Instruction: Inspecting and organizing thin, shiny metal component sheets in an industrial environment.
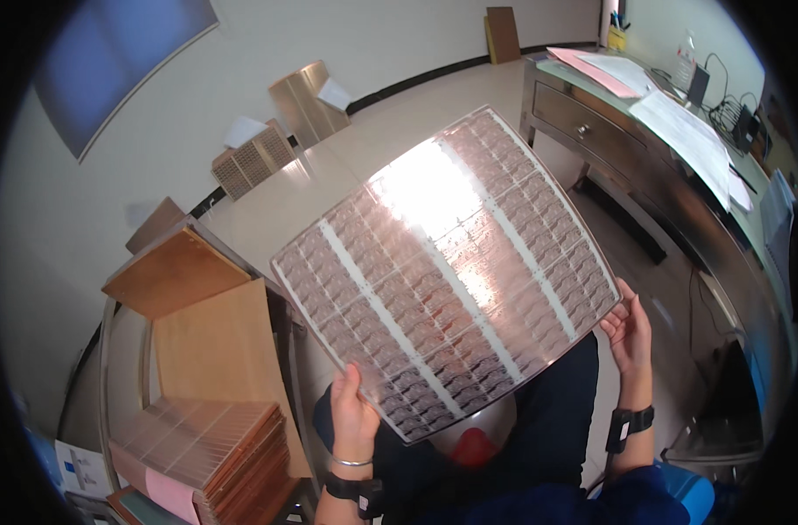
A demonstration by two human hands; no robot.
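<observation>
I hold up a large, thin, shiny sheet (pixel 447 271) printed with a grid of many small copper-coloured patterns split by pale strips; light glares off its upper middle. My left hand (pixel 353 411) grips its lower left edge, thumb on the face. My right hand (pixel 630 331) holds its right corner with fingers curled along the edge. Both wrists wear dark bands. The sheet hides most of my lap.
A stack of similar sheets (pixel 208 451) lies on a metal cart at lower left, beside brown boards (pixel 180 271). More panels (pixel 252 162) lean on the far wall. A steel desk (pixel 630 144) with papers and cables stands at right.
</observation>
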